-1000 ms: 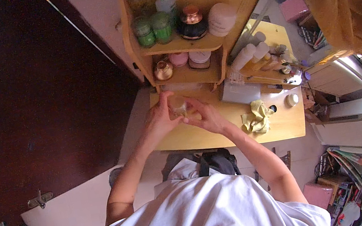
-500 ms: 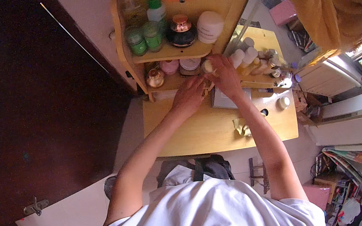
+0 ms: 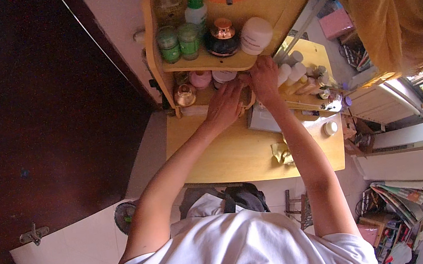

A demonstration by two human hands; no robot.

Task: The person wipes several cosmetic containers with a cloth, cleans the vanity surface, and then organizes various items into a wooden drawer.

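Observation:
My left hand (image 3: 226,105) reaches to the right end of the lower shelf (image 3: 201,109), its fingers bent and close together. Beside it my right hand (image 3: 265,77) is closed under the upper shelf's front corner, fingers curled inward. The two hands almost meet, and whatever lies between their fingertips is hidden. Left of my fingers, on the lower shelf, stand a white jar (image 3: 224,76), a pink-lidded jar (image 3: 200,79) and a copper-coloured jar (image 3: 185,96).
The upper shelf (image 3: 222,63) holds green jars (image 3: 169,44), bottles, a dark copper-lidded jar (image 3: 222,38) and a white tub (image 3: 256,35). A mirror stands right, with bottles before it. A yellow cloth (image 3: 282,152) and a small white jar (image 3: 330,127) lie on the tabletop (image 3: 216,159).
My view has shifted, so the shelves appear farther right. A small pale-topped jar that showed at my right fingers is now hidden. Both hands have drawn closer together.

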